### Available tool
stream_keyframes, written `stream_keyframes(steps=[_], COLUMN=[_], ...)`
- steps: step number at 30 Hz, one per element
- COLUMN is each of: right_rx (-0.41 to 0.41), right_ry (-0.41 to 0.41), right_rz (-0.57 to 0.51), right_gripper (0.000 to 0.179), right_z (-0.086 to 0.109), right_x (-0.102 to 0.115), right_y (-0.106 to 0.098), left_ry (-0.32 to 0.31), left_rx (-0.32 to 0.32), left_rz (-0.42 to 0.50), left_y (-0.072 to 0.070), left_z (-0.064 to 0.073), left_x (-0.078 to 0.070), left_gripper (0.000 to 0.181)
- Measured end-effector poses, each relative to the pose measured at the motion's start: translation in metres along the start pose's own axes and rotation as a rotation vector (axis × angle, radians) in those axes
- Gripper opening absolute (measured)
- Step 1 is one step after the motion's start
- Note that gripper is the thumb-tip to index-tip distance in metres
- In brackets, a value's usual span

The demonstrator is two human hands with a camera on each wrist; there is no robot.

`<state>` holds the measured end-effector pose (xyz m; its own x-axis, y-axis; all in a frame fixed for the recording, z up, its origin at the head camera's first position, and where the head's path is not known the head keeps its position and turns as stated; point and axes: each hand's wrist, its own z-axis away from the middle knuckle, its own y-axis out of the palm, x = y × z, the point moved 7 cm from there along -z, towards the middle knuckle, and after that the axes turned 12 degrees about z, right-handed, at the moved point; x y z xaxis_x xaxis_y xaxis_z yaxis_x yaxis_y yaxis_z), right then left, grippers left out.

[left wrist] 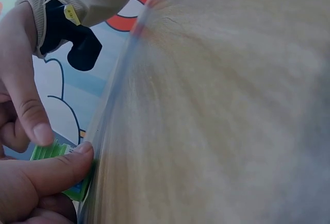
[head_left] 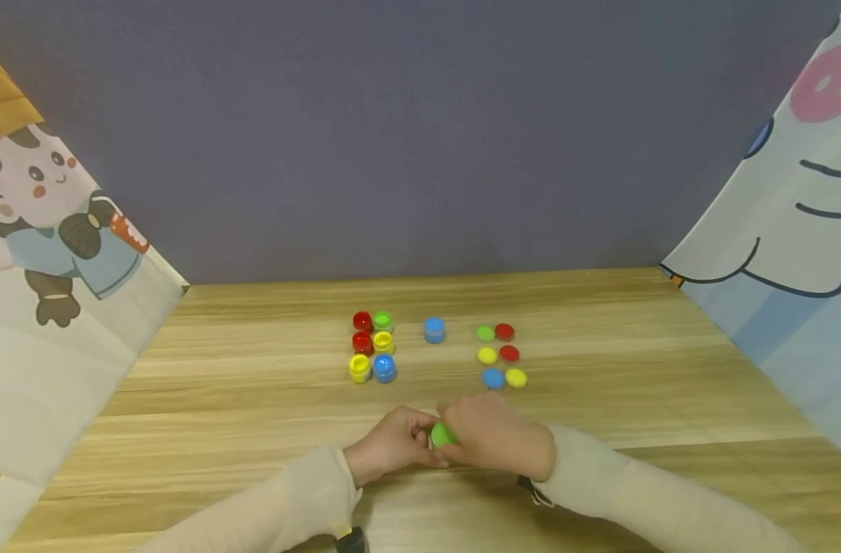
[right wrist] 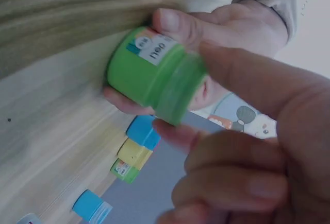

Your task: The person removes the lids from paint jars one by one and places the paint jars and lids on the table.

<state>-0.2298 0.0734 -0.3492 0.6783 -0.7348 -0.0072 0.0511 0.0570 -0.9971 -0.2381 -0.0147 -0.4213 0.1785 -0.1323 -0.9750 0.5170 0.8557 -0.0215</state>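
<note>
Far left on the wooden table (head_left: 254, 399): a tight cluster of six small open pots (head_left: 372, 345) — red, green, red, yellow, yellow, blue — in two columns. Just right of those, standing alone, a closed blue pot (head_left: 434, 329). Further right, six loose lids (head_left: 501, 355) lying flat: green, red, yellow, red, blue, yellow.

Near the front edge, between both hands, the green pot (right wrist: 154, 74), tilted off the tabletop. Left hand (head_left: 392, 445) curled round the pot's body, thumb and fingertips (left wrist: 56, 170) pinching it, label side up. Right hand (head_left: 496, 438) closed over the lid end, thumb and forefinger pinching the ribbed green cap (right wrist: 178, 98).

Judged from the grip: mid-twist on the cap, loosening or tightening not readable from a single instant. Seam between cap and body looks closed. Next move calls for a steady hold on the body, a turning wrist on the cap, and room beside the lone blue pot or the lids.
</note>
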Motion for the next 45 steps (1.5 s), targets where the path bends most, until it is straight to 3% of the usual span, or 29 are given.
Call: stream_keyframes(steps=[5,13,16,18,21,24,29,36,45], right_rx=[-0.01,0.002,-0.045,-0.102,-0.169,-0.136,-0.068,-0.084,-0.044], right_ry=[-0.09,-0.178,-0.224,-0.206,-0.112,0.003,0.076,0.095,0.074], right_rz=[-0.072,-0.125,-0.178,-0.194,-0.148,-0.064,-0.006,0.004,-0.003], right_gripper=[0.023,0.032,0.026,0.019,0.022,0.033,0.043,0.048,0.036], right_z=[0.004,0.009,0.008,0.007,0.006,0.005,0.004,0.002,0.001], right_x=[0.003,0.005,0.009,0.008,0.004,-0.001,-0.005,-0.005,-0.003], right_y=[-0.006,-0.005,-0.007,-0.009,-0.011,-0.007,0.003,0.004,0.0], left_ry=[0.001,-0.009,0.012,0.018,0.008,-0.013,-0.005,0.006,-0.004], left_rx=[-0.004,-0.012,-0.012,-0.013,-0.012,-0.01,-0.008,-0.007,0.007], left_rz=[-0.016,0.012,0.001,-0.009,-0.015,0.002,0.014,-0.004,0.025], left_y=[0.0,0.001,0.0,0.0,0.001,0.001,0.002,0.001,0.001], left_z=[0.001,0.001,0.001,0.001,0.0,0.0,0.0,-0.001,-0.001], left_x=[0.0,0.002,0.0,0.0,0.0,0.002,0.0,-0.002,0.0], left_gripper=[0.034,0.024,0.02,0.019,0.019,0.028,0.034,0.034,0.035])
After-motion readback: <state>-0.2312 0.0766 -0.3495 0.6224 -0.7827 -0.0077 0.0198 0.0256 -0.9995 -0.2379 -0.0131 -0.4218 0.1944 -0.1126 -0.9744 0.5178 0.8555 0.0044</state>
